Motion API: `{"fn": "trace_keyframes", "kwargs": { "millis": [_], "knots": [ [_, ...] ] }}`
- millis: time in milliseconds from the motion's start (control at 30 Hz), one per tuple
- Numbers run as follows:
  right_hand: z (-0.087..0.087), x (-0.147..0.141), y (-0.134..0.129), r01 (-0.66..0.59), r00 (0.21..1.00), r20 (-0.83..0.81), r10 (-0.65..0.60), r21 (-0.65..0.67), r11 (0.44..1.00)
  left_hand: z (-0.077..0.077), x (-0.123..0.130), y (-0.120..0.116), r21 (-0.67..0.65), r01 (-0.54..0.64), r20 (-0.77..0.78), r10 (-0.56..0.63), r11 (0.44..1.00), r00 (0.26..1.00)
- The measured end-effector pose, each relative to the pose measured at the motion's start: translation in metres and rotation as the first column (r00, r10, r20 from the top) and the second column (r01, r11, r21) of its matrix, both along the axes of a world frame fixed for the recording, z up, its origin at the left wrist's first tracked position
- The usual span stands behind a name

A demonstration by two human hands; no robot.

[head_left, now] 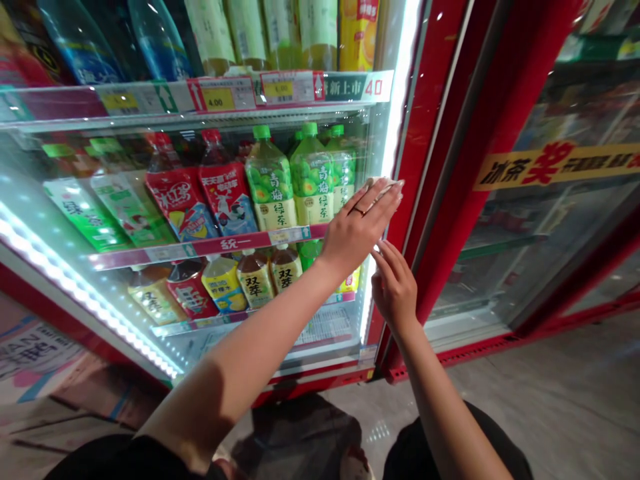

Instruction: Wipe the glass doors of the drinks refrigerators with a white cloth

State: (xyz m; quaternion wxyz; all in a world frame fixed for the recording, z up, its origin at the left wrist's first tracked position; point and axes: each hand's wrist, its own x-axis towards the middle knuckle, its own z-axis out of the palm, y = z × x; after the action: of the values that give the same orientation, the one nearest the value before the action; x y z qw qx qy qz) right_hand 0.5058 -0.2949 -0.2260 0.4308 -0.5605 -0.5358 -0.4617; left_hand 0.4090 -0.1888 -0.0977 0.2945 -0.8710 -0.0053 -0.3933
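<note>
My left hand [357, 223], with a ring on one finger, lies with its fingers stretched flat over a white cloth [383, 181]. It presses the cloth to the glass near the right edge of a red-framed drinks fridge door [423, 127]. Just below, my right hand [397, 287] is beside the door's edge, its fingers bent together; whether anything is in them is hidden. Behind the glass, green-capped tea bottles [273, 180] stand left of my left hand, with red-labelled bottles [227, 187] farther left.
Shelves with price strips [225, 93] hold more bottles above and below. To the right stands a second red-framed fridge [480, 153] with a yellow banner [560, 165]. Cardboard boxes [85, 393] sit at lower left. Grey floor [565, 400] lies below.
</note>
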Motion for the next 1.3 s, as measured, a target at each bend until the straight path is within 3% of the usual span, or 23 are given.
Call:
{"fn": "trace_keyframes", "kwargs": {
  "millis": [233, 400, 567, 700, 833, 967, 1133, 1300],
  "knots": [
    [-0.001, 0.004, 0.0, -0.02, 0.999, 0.026, 0.02, 0.021, 1.0, -0.021, -0.01, 0.001, 0.057, 0.0, -0.127, 0.007, 0.998, 0.992],
    [-0.003, 0.003, -0.002, -0.052, 0.999, -0.01, 0.052, -0.002, 0.999, -0.01, -0.008, 0.007, 0.013, 0.027, -0.047, -0.026, 1.0, 0.999],
    [-0.004, 0.004, 0.002, -0.035, 0.999, -0.006, 0.036, 0.036, 0.999, 0.002, 0.006, -0.01, 0.085, -0.081, -0.075, 0.087, 0.993, 0.993],
    [-0.005, 0.006, 0.002, -0.039, 0.998, 0.041, 0.036, 0.069, 0.997, -0.007, -0.001, -0.013, 0.137, -0.086, -0.161, 0.108, 0.987, 0.981],
    [-0.005, 0.006, -0.001, -0.035, 0.998, 0.056, 0.032, 0.054, 0.998, -0.018, -0.016, 0.001, 0.105, -0.05, -0.176, 0.068, 0.993, 0.982],
    [-0.005, 0.007, -0.003, -0.019, 0.999, 0.037, 0.018, 0.043, 0.999, -0.014, -0.012, 0.006, 0.087, -0.053, -0.122, 0.064, 0.995, 0.991],
    [-0.008, 0.015, -0.004, 0.01, 0.999, 0.052, -0.014, 0.079, 0.997, -0.004, 0.012, -0.012, 0.13, -0.105, -0.142, 0.124, 0.986, 0.982],
    [-0.011, 0.026, -0.009, 0.061, 0.998, 0.02, -0.063, 0.104, 0.993, -0.014, 0.005, -0.014, 0.155, -0.056, -0.169, 0.083, 0.986, 0.982]
  ]
}}
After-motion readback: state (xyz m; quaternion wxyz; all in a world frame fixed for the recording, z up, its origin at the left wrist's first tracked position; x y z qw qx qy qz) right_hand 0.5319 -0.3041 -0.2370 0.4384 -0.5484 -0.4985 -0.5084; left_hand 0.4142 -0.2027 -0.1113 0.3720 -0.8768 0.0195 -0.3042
